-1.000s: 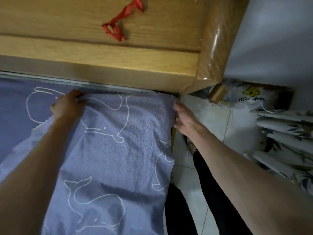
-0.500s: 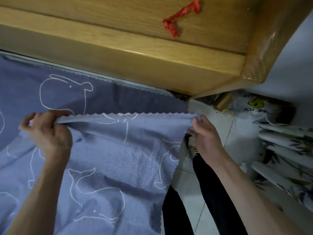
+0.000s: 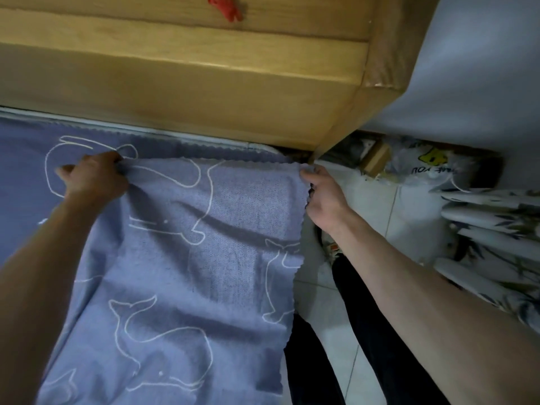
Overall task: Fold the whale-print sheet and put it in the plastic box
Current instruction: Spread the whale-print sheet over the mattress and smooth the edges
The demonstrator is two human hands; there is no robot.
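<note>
The whale-print sheet [image 3: 187, 258] is blue-grey with white whale outlines and a zigzag-cut edge. It lies spread over a flat surface below a wooden headboard. A folded-over layer stretches between my hands. My left hand [image 3: 93, 179] pinches its far left corner. My right hand [image 3: 323, 197] pinches its far right corner at the surface's edge. Both corners are held close to the sheet's far edge near the wood. No plastic box is in view.
The wooden headboard [image 3: 204, 83] runs across the top, with a red ribbon [image 3: 225, 8] on it. To the right are white floor tiles [image 3: 380, 223], a printed plastic bag [image 3: 423, 168], stacked leaf-print fabric [image 3: 496, 238] and my dark-trousered legs [image 3: 365, 331].
One second ago both hands pressed the fold at the far edge. They then lifted it back toward me, and now they have carried it forward again, close to the headboard.
</note>
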